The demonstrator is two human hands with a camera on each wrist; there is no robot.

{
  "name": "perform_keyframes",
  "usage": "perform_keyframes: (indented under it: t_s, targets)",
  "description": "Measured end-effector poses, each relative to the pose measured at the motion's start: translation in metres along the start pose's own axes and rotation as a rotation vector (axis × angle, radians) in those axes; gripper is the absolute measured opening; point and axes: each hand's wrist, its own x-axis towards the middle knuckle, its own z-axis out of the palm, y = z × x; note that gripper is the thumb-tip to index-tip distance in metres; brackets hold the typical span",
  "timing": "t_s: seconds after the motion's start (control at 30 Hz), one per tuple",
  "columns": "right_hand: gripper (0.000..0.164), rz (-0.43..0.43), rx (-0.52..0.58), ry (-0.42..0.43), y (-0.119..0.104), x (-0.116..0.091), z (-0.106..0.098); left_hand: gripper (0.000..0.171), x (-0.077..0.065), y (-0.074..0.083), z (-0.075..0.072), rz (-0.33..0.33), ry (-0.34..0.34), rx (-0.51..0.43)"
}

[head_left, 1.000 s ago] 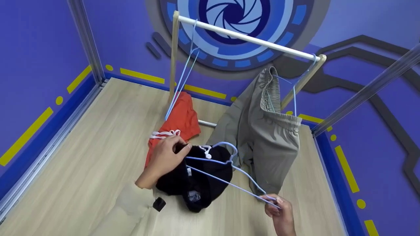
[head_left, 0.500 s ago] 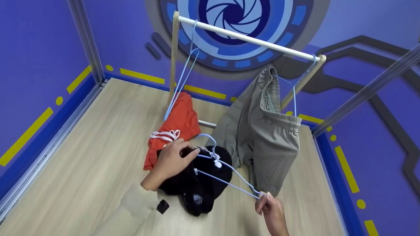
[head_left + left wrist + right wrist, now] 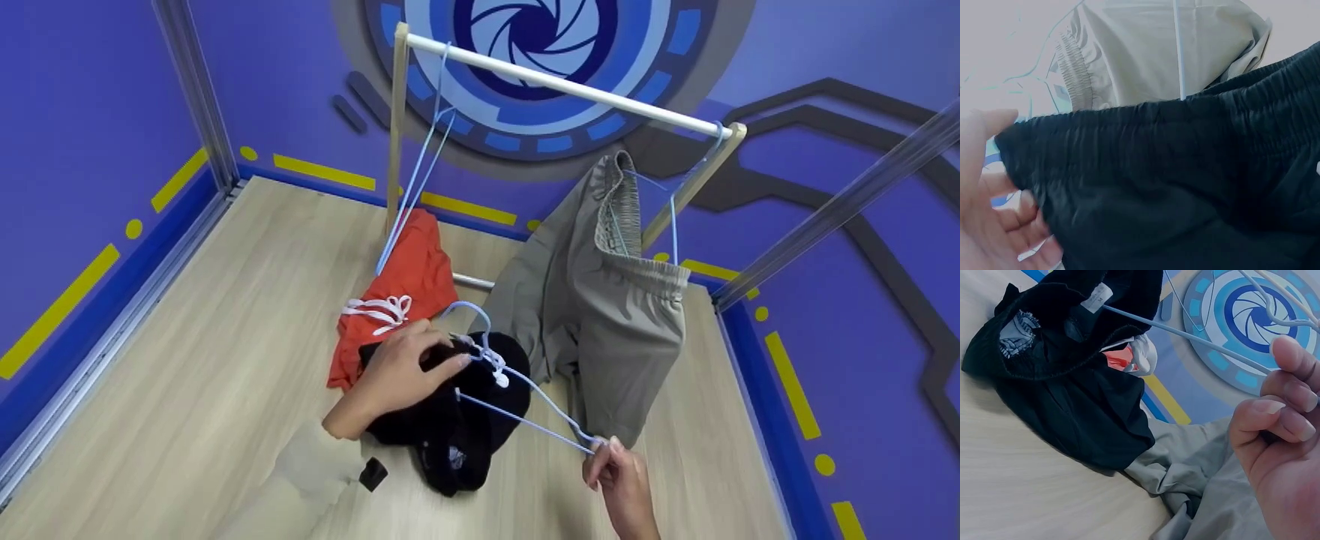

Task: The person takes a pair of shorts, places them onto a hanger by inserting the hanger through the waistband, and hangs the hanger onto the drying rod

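Note:
Black shorts [image 3: 450,442] with a white drawstring [image 3: 501,379] bunch up low in the middle of the head view. My left hand [image 3: 401,371] pinches the edge of their gathered waistband [image 3: 1129,140], thumb above and fingers below in the left wrist view. A light blue wire hanger [image 3: 525,422] has its left end inside the waist opening, where the cloth hides it. Its hook rises above the shorts. My right hand [image 3: 622,480] grips the other end of the hanger between thumb and curled fingers. A white label [image 3: 1096,298] shows inside the waistband.
Behind stands a rack with a white rail [image 3: 570,88]. Orange shorts [image 3: 412,262] are at its left under a blue hanger [image 3: 420,187]; grey trousers [image 3: 622,322] hang at its right. Blue panels [image 3: 82,150] enclose the wooden floor [image 3: 187,360].
The hanger has moved left, deeper into the black shorts' waist, with my right hand following. My left hand has shifted slightly right with the waistband. Over the last half second the motion is small.

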Motion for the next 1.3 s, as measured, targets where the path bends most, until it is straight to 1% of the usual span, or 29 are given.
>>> perform_keyframes:
  t_s: [0.03, 0.13, 0.2, 0.27, 0.37, 0.47, 0.57, 0.67, 0.73, 0.8, 0.87, 0.93, 1.0, 1.07, 1.13, 1.2, 1.23, 1.3]
  targets:
    - [0.050, -0.030, 0.023, -0.012, 0.001, 0.000, -0.001, 0.033, 0.000, 0.000, -0.001, 0.023, -0.022, 0.001]
    - [0.051, -0.080, 0.059, -0.036, 0.001, 0.001, -0.002, 0.036, -0.001, 0.000, -0.005, 0.090, -0.087, 0.004]
    - [0.050, -0.092, 0.060, -0.044, 0.000, 0.001, -0.002, 0.034, 0.000, 0.000, -0.007, 0.123, -0.117, 0.005]
    - [0.049, -0.083, 0.045, -0.042, -0.001, 0.002, -0.001, 0.031, 0.001, 0.000, -0.009, 0.141, -0.125, 0.006]
    - [0.047, -0.068, 0.011, -0.048, -0.003, 0.003, 0.001, 0.022, 0.001, 0.000, -0.009, 0.148, -0.111, 0.021]
    - [0.046, -0.044, -0.026, -0.040, -0.004, 0.005, 0.003, 0.014, 0.003, 0.001, -0.007, 0.157, -0.076, 0.047]
    - [0.046, -0.023, -0.052, -0.028, -0.004, 0.006, 0.004, 0.012, 0.004, 0.001, -0.006, 0.170, -0.056, 0.061]
    - [0.047, -0.042, -0.044, -0.027, -0.002, 0.007, 0.003, 0.012, 0.005, 0.002, -0.006, 0.196, -0.050, 0.071]
    - [0.048, -0.065, -0.024, -0.019, -0.001, 0.008, 0.004, 0.012, 0.005, 0.003, -0.006, 0.223, -0.049, 0.070]
    - [0.050, -0.111, 0.027, -0.012, 0.001, 0.009, 0.004, 0.013, 0.005, 0.002, -0.006, 0.258, -0.044, 0.071]
    - [0.048, -0.149, 0.076, 0.002, 0.003, 0.010, 0.005, 0.013, 0.005, 0.002, -0.005, 0.285, -0.039, 0.067]
    - [0.039, -0.175, 0.127, 0.015, 0.004, 0.011, 0.007, 0.013, 0.005, 0.001, -0.005, 0.306, -0.026, 0.057]
    - [0.027, -0.183, 0.152, 0.032, 0.005, 0.012, 0.009, 0.013, 0.005, 0.000, -0.004, 0.320, -0.015, 0.037]
    - [0.021, -0.170, 0.157, 0.055, 0.007, 0.013, 0.010, 0.013, 0.006, 0.000, -0.005, 0.322, -0.010, 0.016]
    - [0.024, -0.147, 0.140, 0.084, 0.009, 0.013, 0.012, 0.012, 0.006, 0.000, -0.005, 0.326, -0.006, 0.000]
    - [0.029, -0.105, 0.090, 0.122, 0.012, 0.014, 0.013, 0.013, 0.006, 0.000, -0.005, 0.327, 0.001, -0.006]
    - [0.028, -0.079, 0.055, 0.145, 0.014, 0.014, 0.014, 0.013, 0.005, 0.000, -0.006, 0.325, 0.004, -0.008]
    - [0.023, 0.006, -0.042, 0.209, 0.018, 0.015, 0.017, 0.014, 0.005, 0.001, -0.006, 0.318, 0.012, -0.017]
